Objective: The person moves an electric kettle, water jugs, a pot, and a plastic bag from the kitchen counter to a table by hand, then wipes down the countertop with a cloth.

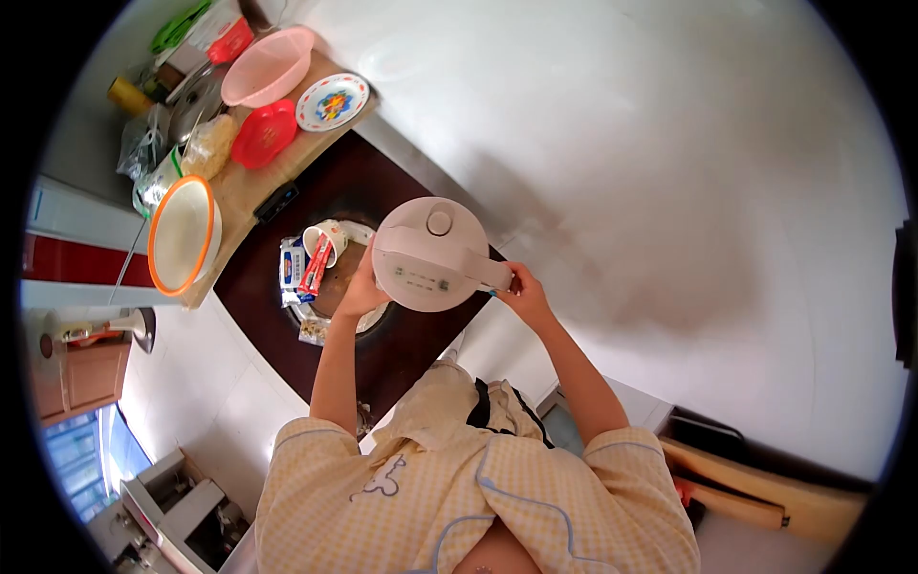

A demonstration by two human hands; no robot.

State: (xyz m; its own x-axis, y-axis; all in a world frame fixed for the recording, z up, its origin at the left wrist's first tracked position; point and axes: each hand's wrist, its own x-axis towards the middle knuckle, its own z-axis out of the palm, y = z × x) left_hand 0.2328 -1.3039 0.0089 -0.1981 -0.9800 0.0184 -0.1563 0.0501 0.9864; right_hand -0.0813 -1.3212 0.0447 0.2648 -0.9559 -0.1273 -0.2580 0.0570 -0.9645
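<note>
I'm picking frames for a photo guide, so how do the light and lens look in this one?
Head view: strong wide-angle distortion inside a black rounded border; a soft, blurry shadow on the pale wall beyond the kettle; near-white glare around the window; bright patches on the floor tiles; the print on the kettle too small to read.

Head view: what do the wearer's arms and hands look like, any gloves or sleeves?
No gloves on the left hand or right hand; forearms uncovered, no watch or bracelet visible. The short pale-yellow-and-white checked left sleeve and matching right sleeve have light blue piping near their hems. A tiny teal spot shows at the right fingertips, too small to identify.
</note>
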